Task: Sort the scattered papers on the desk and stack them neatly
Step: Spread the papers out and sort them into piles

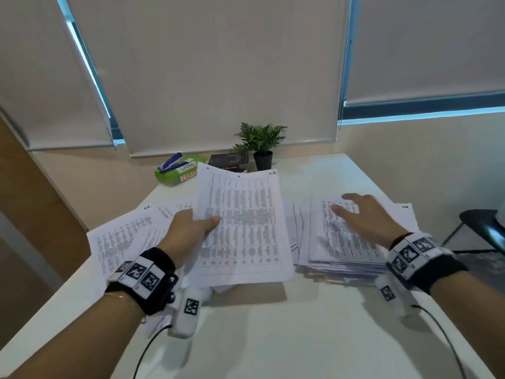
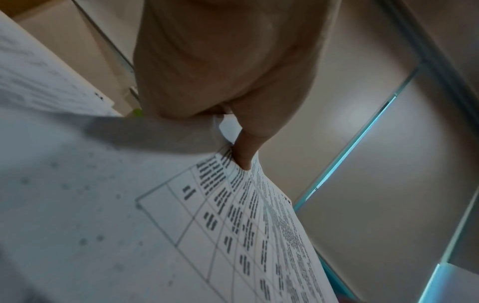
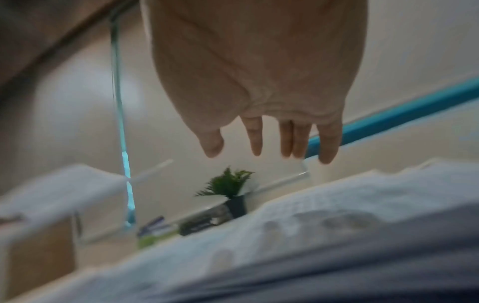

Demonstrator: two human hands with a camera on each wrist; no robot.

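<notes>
My left hand point(image 1: 196, 225) pinches a sheaf of printed sheets point(image 1: 243, 228) by its left edge and holds it lifted and tilted above the white desk point(image 1: 273, 332). In the left wrist view the thumb point(image 2: 246, 151) lies on the top sheet point(image 2: 181, 215), which carries a printed table. On the desk's right lies a thick stack of papers point(image 1: 341, 242). My right hand point(image 1: 363, 212) hovers just over it with straight, spread fingers point(image 3: 298, 139). More loose printed sheets point(image 1: 128, 233) lie fanned out at the left, partly under my left arm.
At the back of the desk stand a green box point(image 1: 177, 172) with a blue stapler point(image 1: 170, 162) on it, a dark book point(image 1: 229, 161) and a small potted plant point(image 1: 261, 146). Roller blinds cover the windows behind. A black chair point(image 1: 483, 225) stands beyond the desk's right edge.
</notes>
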